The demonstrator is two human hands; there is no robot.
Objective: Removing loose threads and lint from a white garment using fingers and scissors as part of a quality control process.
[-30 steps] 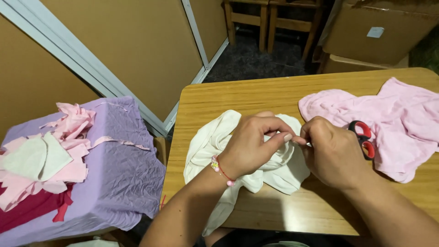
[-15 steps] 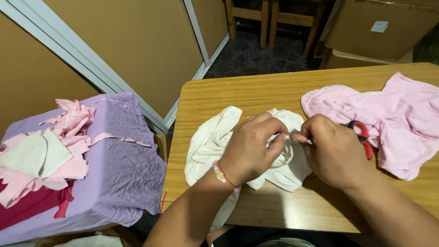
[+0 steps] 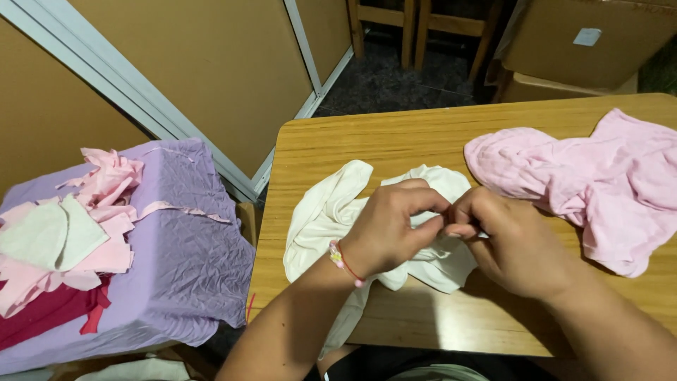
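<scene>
A crumpled white cloth (image 3: pixel 324 219) lies on the wooden table (image 3: pixel 395 144) in front of me. My left hand (image 3: pixel 388 229), with a beaded bracelet on the wrist, pinches a fold of it with curled fingers. Fingertip to fingertip with it, my right hand (image 3: pixel 511 243) pinches the same fold. Both hands cover the middle of the cloth, so what lies between the fingers is hidden. A pink cloth (image 3: pixel 585 180) sits bunched just right of my right hand.
Left of the table stands a lower surface draped in purple fabric (image 3: pixel 190 240), piled with pink, white and dark red cloth scraps (image 3: pixel 70 233). Cardboard boxes (image 3: pixel 585 42) and wooden chair legs (image 3: pixel 412 32) stand beyond the table's far edge.
Both hands stay pressed together on the white cloth. The red scissor handles seen beside my right hand earlier are out of sight now.
</scene>
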